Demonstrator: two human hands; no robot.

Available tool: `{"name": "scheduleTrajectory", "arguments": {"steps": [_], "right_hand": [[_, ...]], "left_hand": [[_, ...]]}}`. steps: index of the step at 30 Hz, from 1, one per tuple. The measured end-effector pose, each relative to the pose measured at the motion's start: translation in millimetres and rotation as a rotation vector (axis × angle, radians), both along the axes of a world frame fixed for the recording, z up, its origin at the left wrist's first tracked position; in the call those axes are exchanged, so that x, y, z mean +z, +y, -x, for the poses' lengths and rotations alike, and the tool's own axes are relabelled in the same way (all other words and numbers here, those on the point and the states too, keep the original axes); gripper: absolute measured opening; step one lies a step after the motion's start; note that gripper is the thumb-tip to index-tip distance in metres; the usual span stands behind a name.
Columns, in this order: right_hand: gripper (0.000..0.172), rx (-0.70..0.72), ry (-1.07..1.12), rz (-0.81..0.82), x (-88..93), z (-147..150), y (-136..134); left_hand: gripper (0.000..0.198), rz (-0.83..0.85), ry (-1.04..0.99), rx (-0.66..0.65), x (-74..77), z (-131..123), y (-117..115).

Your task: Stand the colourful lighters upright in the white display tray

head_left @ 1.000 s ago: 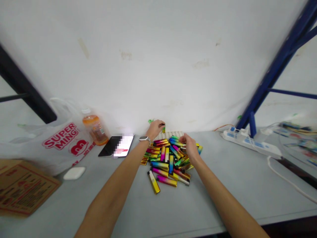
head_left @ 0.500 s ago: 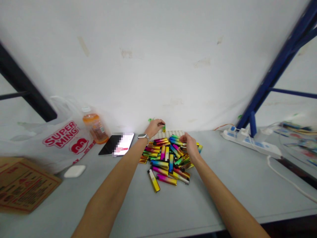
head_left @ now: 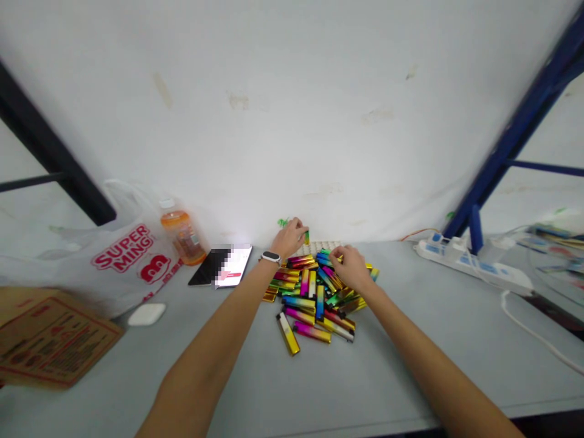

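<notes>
My left hand (head_left: pixel 291 237) pinches a green and yellow lighter (head_left: pixel 307 237) upright over a pale tray with rows of holes (head_left: pixel 323 246), at the back by the wall. A pale band circles that wrist. In front of the tray spreads a loose pile of shiny lighters (head_left: pixel 298 302) in blue, pink, gold and green. Over the pile's back right edge, my right hand (head_left: pixel 350 266) has thumb and fingers pressed together close to some blue lighters (head_left: pixel 323 258). Whatever lies between those fingertips is too small to make out. Part of the tray is hidden behind both hands.
Left of the pile are a tablet (head_left: pixel 214 266), an orange drink bottle (head_left: pixel 184 234), a plastic bag (head_left: pixel 123 255), a white case (head_left: pixel 146 314) and a cardboard box (head_left: pixel 59 340). On the right lies a power strip (head_left: pixel 474 266) with cables beside a blue metal frame (head_left: pixel 490 164).
The whole view has shifted slightly. My right hand's fingertips have moved a little left over the pile. The left hand still holds its lighter above the tray, with the wrist turned slightly.
</notes>
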State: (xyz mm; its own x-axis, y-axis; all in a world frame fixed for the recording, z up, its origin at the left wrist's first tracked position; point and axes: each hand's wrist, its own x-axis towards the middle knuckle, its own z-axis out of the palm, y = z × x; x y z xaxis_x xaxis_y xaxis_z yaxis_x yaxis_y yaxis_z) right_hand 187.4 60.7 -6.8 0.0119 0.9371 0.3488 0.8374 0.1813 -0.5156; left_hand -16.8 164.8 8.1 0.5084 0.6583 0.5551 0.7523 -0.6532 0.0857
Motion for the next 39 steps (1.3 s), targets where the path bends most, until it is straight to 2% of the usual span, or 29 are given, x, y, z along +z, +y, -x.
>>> {"name": "scheduleTrajectory", "arguments": {"steps": [3, 6, 10, 13, 18, 21, 25, 29, 32, 35, 39], "right_hand": [[0.02, 0.026, -0.203, 0.028, 7.8, 2.2, -2.4], [0.024, 0.072, -0.309, 0.055, 14.0, 4.3, -1.6], [0.025, 0.14, -0.318, 0.116, 20.0, 4.8, 7.3], [0.019, 0.162, -0.308, 0.141, 23.1, 3.8, 16.6], [0.009, 0.2, -0.307, 0.152, 24.6, 0.3, 31.0], [0.006, 0.206, -0.27, 0.178, 24.3, -1.8, 37.9], [0.004, 0.223, -0.273, 0.214, 24.1, -2.3, 44.7], [0.008, 0.261, -0.222, 0.243, 24.5, -1.9, 47.0], [0.009, 0.308, -0.198, 0.191, 26.7, -2.1, 41.5], [0.018, 0.357, -0.133, 0.058, 31.9, 0.3, 27.4], [0.026, 0.306, 0.153, -0.156, 35.6, 13.2, -0.3]], "left_hand": [[0.033, -0.037, 0.06, 0.048, -0.6, -2.5, -6.1], [0.037, -0.038, 0.089, 0.044, -2.8, -4.9, -10.3], [0.047, -0.019, 0.114, 0.034, -8.4, -6.8, -14.5], [0.052, -0.029, 0.109, 0.046, -12.4, -7.6, -16.6], [0.05, -0.065, -0.028, 0.128, -12.6, -7.4, -27.6], [0.04, -0.074, -0.132, 0.171, -8.9, -6.7, -45.0], [0.017, -0.043, -0.306, 0.198, -5.7, -6.1, -79.3], [0.01, 0.017, -0.417, 0.146, -6.2, -6.0, -111.2], [0.01, 0.038, -0.51, 0.13, -5.8, -6.0, -124.8], [0.009, 0.036, -0.583, 0.118, -2.4, -6.8, -131.7], [0.008, 0.026, -0.651, 0.107, 3.6, -10.0, -140.6]]}}
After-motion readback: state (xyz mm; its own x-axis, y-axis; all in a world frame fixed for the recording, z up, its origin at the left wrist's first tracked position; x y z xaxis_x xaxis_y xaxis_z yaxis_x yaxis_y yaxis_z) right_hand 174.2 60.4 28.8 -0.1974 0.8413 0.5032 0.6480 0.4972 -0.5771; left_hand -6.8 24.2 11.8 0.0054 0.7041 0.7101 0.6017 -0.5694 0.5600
